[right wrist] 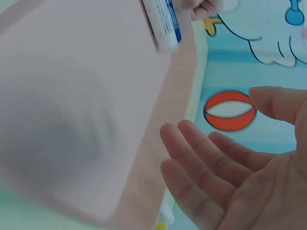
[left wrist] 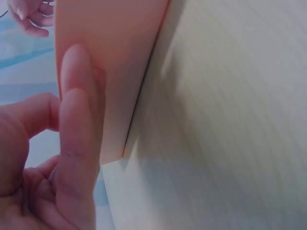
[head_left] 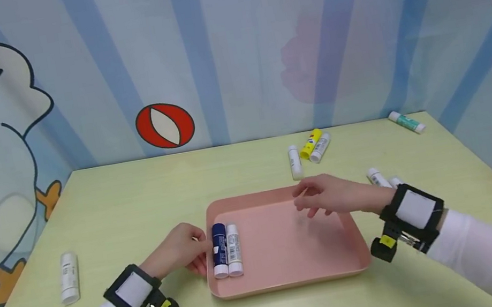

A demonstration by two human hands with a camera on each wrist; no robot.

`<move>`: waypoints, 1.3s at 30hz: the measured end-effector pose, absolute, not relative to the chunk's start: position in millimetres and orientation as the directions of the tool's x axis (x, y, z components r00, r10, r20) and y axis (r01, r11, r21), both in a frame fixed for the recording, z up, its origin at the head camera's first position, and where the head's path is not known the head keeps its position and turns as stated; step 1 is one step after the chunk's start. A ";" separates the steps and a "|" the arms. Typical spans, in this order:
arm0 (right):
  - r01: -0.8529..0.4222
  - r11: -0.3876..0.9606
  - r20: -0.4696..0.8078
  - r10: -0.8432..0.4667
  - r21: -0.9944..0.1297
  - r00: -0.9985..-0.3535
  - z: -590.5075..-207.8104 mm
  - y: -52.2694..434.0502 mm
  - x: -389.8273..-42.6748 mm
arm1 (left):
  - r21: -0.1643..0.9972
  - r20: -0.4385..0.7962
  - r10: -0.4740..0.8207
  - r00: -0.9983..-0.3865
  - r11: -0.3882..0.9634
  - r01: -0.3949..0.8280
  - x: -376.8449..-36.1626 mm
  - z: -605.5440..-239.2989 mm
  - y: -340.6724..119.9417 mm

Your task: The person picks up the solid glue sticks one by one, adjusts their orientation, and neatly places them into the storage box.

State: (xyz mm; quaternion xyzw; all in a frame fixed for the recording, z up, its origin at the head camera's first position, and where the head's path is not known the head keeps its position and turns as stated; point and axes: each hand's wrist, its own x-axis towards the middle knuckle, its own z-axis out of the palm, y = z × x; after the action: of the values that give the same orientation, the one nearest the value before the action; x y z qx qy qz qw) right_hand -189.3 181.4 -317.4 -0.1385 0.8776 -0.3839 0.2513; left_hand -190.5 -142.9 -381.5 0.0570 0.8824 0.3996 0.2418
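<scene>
A pink tray lies on the table with a navy-blue glue stick and a white glue stick side by side along its left wall. My left hand pinches the tray's left edge. In the left wrist view, the fingers press the outer wall while the thumb meets the rim. Above the tray's back right part hovers my right hand, its fingers loosely spread and holding nothing. The right wrist view shows that palm bare, with the white glue stick farther off.
Behind the tray lie a white glue stick, a yellow one and another white one. A green-labelled glue stick is at the far right. Two white ones lie partly behind the right wrist; another is at left.
</scene>
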 end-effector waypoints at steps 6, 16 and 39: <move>-0.116 0.671 -0.217 -0.391 -0.732 -0.894 -310.6 224.3 -185.9 | 0.732 -0.388 0.281 -0.878 0.673 -0.108 -191.4 -382.7 -142.3; -0.132 0.826 -0.021 -0.172 -0.548 -0.985 -322.9 292.8 -184.6 | 0.745 -0.363 0.304 -0.881 0.662 -0.079 -190.9 -382.7 -141.2; -0.027 0.948 -0.220 -0.101 -0.317 -0.970 -359.9 363.8 -174.0 | 0.747 -0.361 0.305 -0.881 0.660 -0.078 -190.1 -382.5 -139.2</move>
State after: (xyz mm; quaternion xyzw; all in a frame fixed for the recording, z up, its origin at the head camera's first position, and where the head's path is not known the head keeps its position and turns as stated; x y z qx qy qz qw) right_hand -174.0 363.8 -359.9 -0.0328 0.9799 -0.1577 0.1178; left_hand -190.1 -139.2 -382.5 0.0647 0.8802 0.4072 0.2350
